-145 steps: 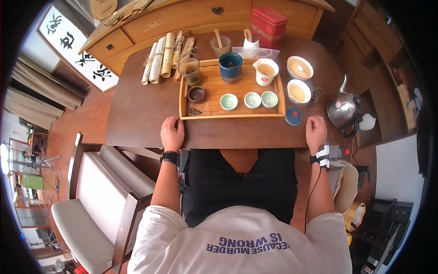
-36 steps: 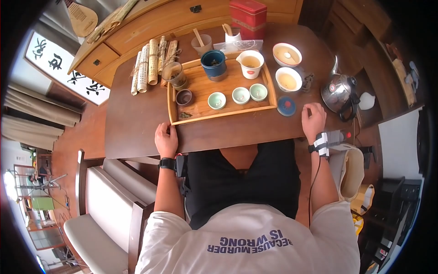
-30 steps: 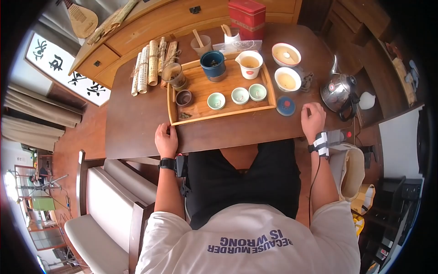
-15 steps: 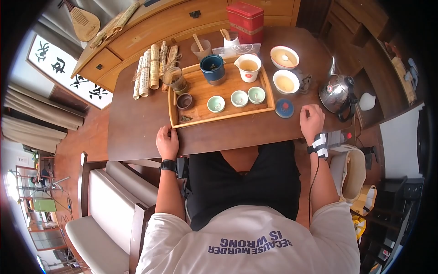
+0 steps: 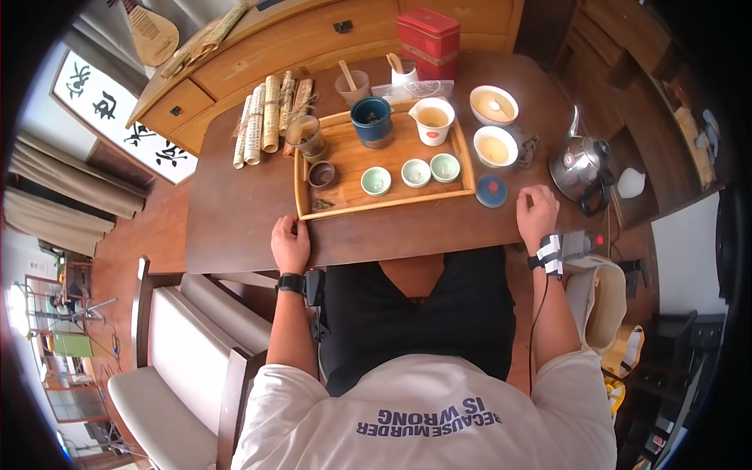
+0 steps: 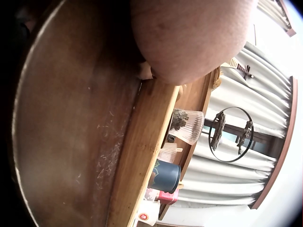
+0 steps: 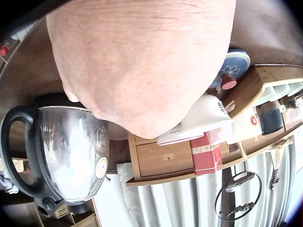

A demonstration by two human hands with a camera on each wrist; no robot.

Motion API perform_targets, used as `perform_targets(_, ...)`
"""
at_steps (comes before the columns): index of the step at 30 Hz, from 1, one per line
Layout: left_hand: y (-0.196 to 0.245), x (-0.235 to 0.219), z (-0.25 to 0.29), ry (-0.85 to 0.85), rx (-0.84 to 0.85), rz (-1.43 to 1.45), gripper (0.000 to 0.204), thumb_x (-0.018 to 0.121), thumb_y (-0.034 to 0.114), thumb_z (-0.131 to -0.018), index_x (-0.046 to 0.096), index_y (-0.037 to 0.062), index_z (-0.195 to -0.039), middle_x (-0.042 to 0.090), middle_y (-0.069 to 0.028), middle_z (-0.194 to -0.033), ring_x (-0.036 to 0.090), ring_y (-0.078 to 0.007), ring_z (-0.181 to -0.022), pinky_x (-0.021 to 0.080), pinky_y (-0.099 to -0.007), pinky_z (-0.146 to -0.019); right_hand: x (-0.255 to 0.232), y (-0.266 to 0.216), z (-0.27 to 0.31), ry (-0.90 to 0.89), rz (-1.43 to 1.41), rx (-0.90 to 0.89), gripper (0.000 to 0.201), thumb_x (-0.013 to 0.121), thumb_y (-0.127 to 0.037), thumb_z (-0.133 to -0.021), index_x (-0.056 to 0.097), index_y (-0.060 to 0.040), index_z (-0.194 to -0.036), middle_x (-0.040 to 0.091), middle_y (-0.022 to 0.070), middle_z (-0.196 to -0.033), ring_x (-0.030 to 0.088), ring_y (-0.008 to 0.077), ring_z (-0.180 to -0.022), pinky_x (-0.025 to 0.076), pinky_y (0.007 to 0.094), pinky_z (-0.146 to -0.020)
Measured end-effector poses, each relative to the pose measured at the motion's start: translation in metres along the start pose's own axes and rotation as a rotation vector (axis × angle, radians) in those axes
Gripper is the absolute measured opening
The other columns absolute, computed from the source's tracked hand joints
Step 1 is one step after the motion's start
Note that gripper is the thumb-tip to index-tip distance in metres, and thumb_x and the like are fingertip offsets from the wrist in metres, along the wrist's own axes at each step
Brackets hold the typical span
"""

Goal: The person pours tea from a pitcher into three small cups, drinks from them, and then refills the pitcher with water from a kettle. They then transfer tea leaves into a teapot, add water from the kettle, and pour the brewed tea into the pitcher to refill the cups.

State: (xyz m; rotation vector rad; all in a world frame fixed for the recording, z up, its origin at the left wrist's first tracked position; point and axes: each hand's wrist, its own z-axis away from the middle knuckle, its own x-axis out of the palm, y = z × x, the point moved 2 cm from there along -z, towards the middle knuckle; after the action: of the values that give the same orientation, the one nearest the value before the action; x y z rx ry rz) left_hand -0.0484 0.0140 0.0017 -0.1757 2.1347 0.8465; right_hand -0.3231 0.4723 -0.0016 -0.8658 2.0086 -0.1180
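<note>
My left hand (image 5: 291,244) rests on the table at its front edge, fingers loosely curled, right by the near left corner of the wooden tea tray (image 5: 392,204). On the right, my right hand (image 5: 537,213) lies on the table with its fingers loosely bent, holding nothing. It is between the blue lid (image 5: 491,191) and the steel kettle (image 5: 576,166). The tray carries three pale green teacups, one a green teacup (image 5: 376,182), a dark small cup (image 5: 322,175), a blue cup (image 5: 371,123), a white pitcher (image 5: 432,129) of tea and a ribbed glass (image 6: 188,125) with leaves.
Two white bowls with tea, the nearer bowl (image 5: 496,157) among them, stand right of the tray. Rolled bamboo slips (image 5: 271,116) lie at back left. A red tin (image 5: 428,43) stands at the back. A chair (image 5: 184,337) is beside the person's left.
The head view has turned and tilted a little, shifting everything in frame. Both hands stay in about the same places on the table, and the tea things have not moved.
</note>
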Motion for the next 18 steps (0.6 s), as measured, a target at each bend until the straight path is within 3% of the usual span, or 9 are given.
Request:
perform_targets(5, 0.0021, 0.0000, 0.0000, 0.001, -0.025, 0.027, 0.009, 0.069, 0.009, -0.092, 0.072, 0.0022, -0.095, 0.065, -0.0152, -0.083, 0.063, -0.0358, -0.078, 0.051, -0.0456, -0.074, -0.0014, -0.0024, 0.0000, 0.003, -0.009, -0.006, 0.008, 0.073, -0.009, -0.086, 0.070, -0.0088, -0.094, 0.069, 0.0079, -0.103, 0.064, 0.0325, -0.102, 0.046, 0.0460, -0.090)
perform_targets(8, 0.0016, -0.0007, -0.0001, 0.011, 0.002, 0.003, 0.010, 0.069, 0.009, -0.093, 0.073, 0.0014, -0.099, 0.066, -0.0152, -0.083, 0.064, -0.0313, -0.071, 0.052, -0.0412, -0.068, -0.0022, -0.0025, 0.0001, -0.007, -0.016, -0.024, 0.009, 0.073, -0.010, -0.087, 0.070, -0.0086, -0.095, 0.069, 0.0082, -0.103, 0.065, 0.0328, -0.102, 0.047, 0.0463, -0.090)
perform_targets(18, -0.0043, 0.0039, 0.0003, 0.004, 0.005, -0.017, 0.010, 0.069, 0.008, -0.093, 0.073, 0.0014, -0.100, 0.067, -0.0136, -0.084, 0.066, -0.0285, -0.070, 0.053, -0.0397, -0.068, -0.0017, -0.0025, -0.0007, 0.000, -0.031, -0.022, 0.010, 0.073, -0.010, -0.087, 0.069, -0.0085, -0.096, 0.068, 0.0085, -0.102, 0.065, 0.0331, -0.101, 0.047, 0.0466, -0.089)
